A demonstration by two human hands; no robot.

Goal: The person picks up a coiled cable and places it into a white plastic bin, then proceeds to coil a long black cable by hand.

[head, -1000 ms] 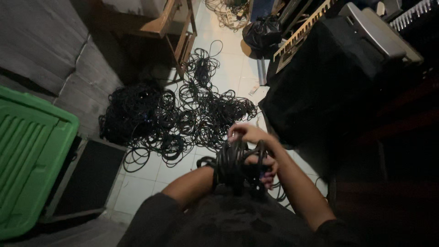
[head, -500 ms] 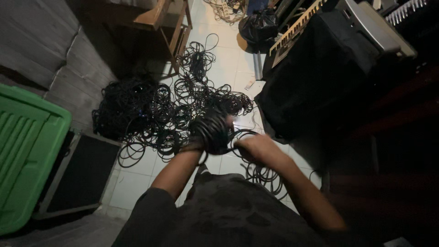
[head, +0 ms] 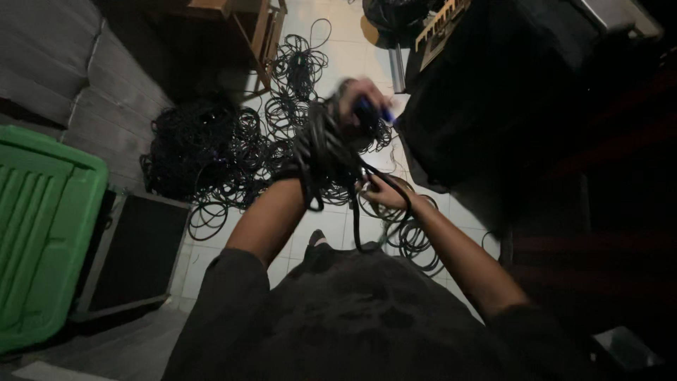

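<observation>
Left hand (head: 356, 106) is raised above the floor, fingers curled around the upper end of the coiled black cable bundle (head: 321, 152); motion blur hides how tight the grip is, but the bundle hangs from that fist and drapes down over the left wrist and forearm. Something small and blue (head: 374, 111) shows at the fingertips, probably a connector, too smeared to be sure. Right hand (head: 381, 192) sits lower and to the right, palm turned up, fingers partly bent around a single strand of the loose cable tail (head: 367, 219); can't tell whether it is pinched or just resting across the fingers. Key relation: bundle is above and left of the right hand, hung on the left hand, so the left hand is the nearer one and carries the weight; the right only meets the tail. Bundle's long axis runs roughly up-down in the head view, slightly tilted, upper end at the left fist, lower loops pointing back toward the person's torso. The tail leaves the bottom of the bundle, sags in a loop below both hands, then rises to the right palm. Further out: a tangled cable heap (head: 211, 152) on the tiled floor (head: 310, 226) beyond the hands, well apart from them; green plastic bin (head: 42, 226) far left; black flat case (head: 134, 254) just beside it; wooden stool (head: 247, 35) at the top; dark covered equipment (head: 508, 92) to the right.
</observation>
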